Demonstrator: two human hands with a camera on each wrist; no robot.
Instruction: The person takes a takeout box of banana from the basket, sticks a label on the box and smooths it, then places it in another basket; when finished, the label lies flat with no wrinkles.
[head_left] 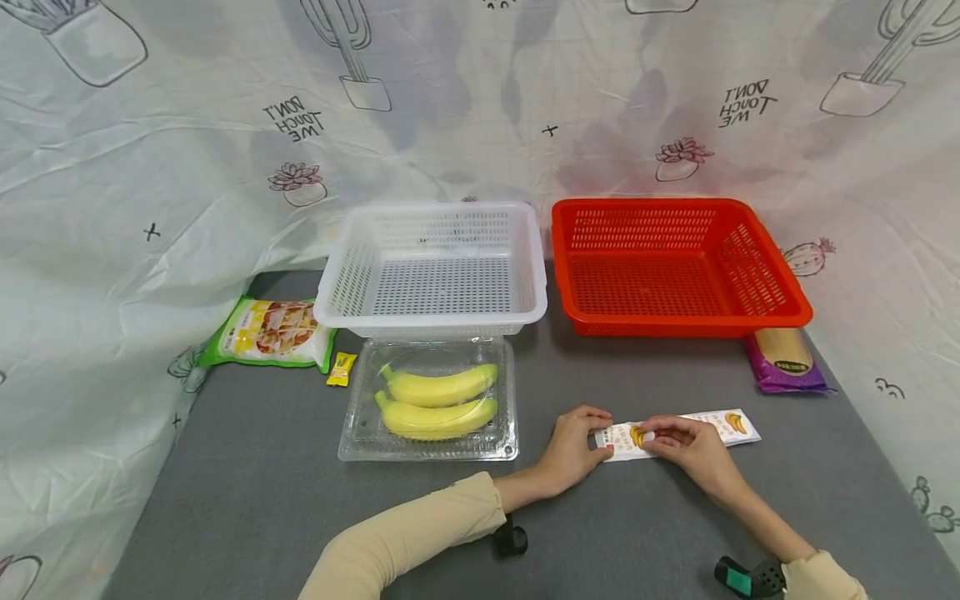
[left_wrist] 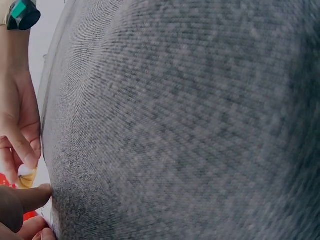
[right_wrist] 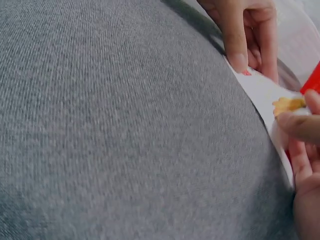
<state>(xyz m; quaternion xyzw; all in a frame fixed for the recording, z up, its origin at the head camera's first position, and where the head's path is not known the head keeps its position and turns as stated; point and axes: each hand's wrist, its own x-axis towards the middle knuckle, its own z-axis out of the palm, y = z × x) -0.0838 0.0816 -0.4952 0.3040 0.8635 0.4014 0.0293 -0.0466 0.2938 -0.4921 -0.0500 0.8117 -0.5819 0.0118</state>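
A white strip of stickers [head_left: 627,442] printed with yellow bananas lies on the grey cloth at the right. My left hand [head_left: 572,451] holds its left end, thumb on the near edge and fingers on the far edge. Over the middle of the strip, my right hand [head_left: 693,454] pinches a small banana sticker [head_left: 648,436] between thumb and fingers. In the right wrist view the strip [right_wrist: 257,89] runs between both hands, its near edge bowed. Part of it is hidden under the right hand. Left of my hands, a clear plastic box [head_left: 352,442] contains two bananas [head_left: 438,419].
At the back stand a white basket [head_left: 431,322] and a red basket [head_left: 690,323]. A green-edged food bag [head_left: 281,333] and a small yellow packet [head_left: 342,369] lie left of the box. A purple packet [head_left: 787,367] sits by the red basket's near right corner.
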